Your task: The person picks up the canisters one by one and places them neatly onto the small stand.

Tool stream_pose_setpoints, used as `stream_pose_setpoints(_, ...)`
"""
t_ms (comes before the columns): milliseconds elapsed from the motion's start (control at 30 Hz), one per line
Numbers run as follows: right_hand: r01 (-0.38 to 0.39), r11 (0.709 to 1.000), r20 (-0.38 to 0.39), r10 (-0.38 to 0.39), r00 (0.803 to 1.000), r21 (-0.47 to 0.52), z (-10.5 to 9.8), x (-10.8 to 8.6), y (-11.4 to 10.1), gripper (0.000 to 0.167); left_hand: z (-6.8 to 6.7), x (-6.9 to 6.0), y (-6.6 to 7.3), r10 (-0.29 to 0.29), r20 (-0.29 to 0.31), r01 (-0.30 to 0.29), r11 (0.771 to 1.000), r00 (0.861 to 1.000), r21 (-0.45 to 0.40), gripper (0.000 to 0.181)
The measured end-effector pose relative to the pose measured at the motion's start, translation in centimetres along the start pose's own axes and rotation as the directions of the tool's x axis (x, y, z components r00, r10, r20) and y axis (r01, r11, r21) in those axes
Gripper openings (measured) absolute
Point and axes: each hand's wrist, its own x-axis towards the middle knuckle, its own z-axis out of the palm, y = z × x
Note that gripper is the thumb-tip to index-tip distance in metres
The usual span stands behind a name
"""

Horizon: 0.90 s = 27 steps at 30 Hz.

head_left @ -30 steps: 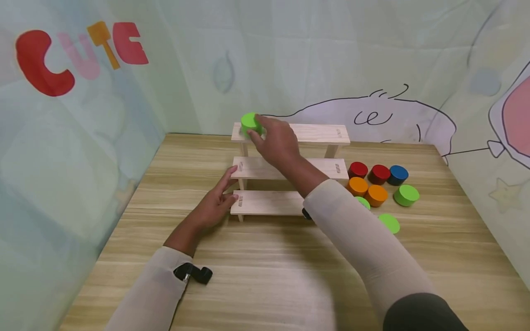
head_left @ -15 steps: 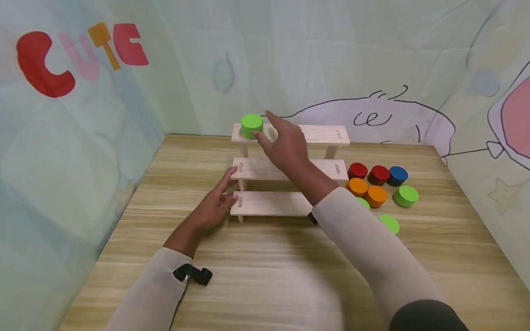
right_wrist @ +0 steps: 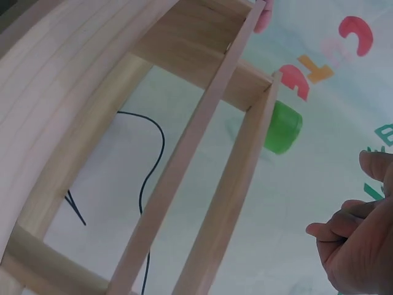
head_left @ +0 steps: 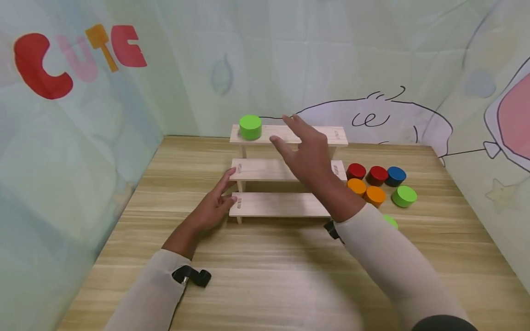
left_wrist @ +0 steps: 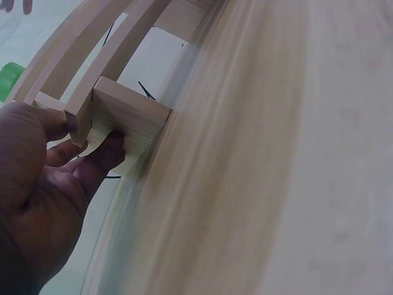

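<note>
A three-step pale wooden shelf (head_left: 281,205) stands on the table. On the left end of its top step rests a green cylindrical block (head_left: 250,128). My left hand (head_left: 209,211) holds the shelf's left end, its thumb at the bottom step; in the left wrist view its fingers (left_wrist: 101,157) lie against the end panel. My right hand (head_left: 308,156) hovers in front of the top step, right of the green block, fingers spread and holding nothing. In the right wrist view the green block (right_wrist: 284,127) stays apart from that hand (right_wrist: 362,227).
Right of the shelf lie more cylindrical blocks: red (head_left: 377,175), blue (head_left: 395,176), orange (head_left: 375,196) and green (head_left: 404,196). My right sleeve (head_left: 397,257) partly covers this group. A printed cloth backdrop (head_left: 198,59) rises behind and beside the wooden table (head_left: 256,276).
My right hand let go of the green block on the top step and drew back to the right, fingers spreading. My left hand stays at the shelf's left end.
</note>
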Motion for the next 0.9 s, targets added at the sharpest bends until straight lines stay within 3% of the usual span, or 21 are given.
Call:
stream_pose_setpoints(200, 0.011, 1.000, -0.034, -0.011, 0.999, 0.002, -2.8, -1.6, 1.3, 0.058, -0.1, 0.0, -0.2, 0.002, -0.010, -0.002, 1.000, 1.000, 0.002, 0.082)
stream_pose_setpoints(433, -0.029, 0.999, -0.031, 0.029, 0.999, -0.013, -6.3, -4.1, 2.0, 0.059, 0.0, 0.0, -0.3, 0.010, -0.005, -0.010, 1.000, 1.000, -0.012, 0.081)
stream_pose_setpoints(700, 0.005, 0.998, -0.119, -0.012, 0.993, -0.062, -9.4, -7.1, 4.3, 0.060, 0.1, 0.0, 0.1, -0.001, -0.003, 0.001, 1.000, 1.000, 0.005, 0.082)
stream_pose_setpoints(900, -0.158, 0.985, -0.063, 0.154, 0.986, -0.072, -11.4, -9.0, 6.2, 0.061, 0.0, -0.1, 0.1, 0.011, -0.013, -0.010, 0.999, 1.000, 0.035, 0.082)
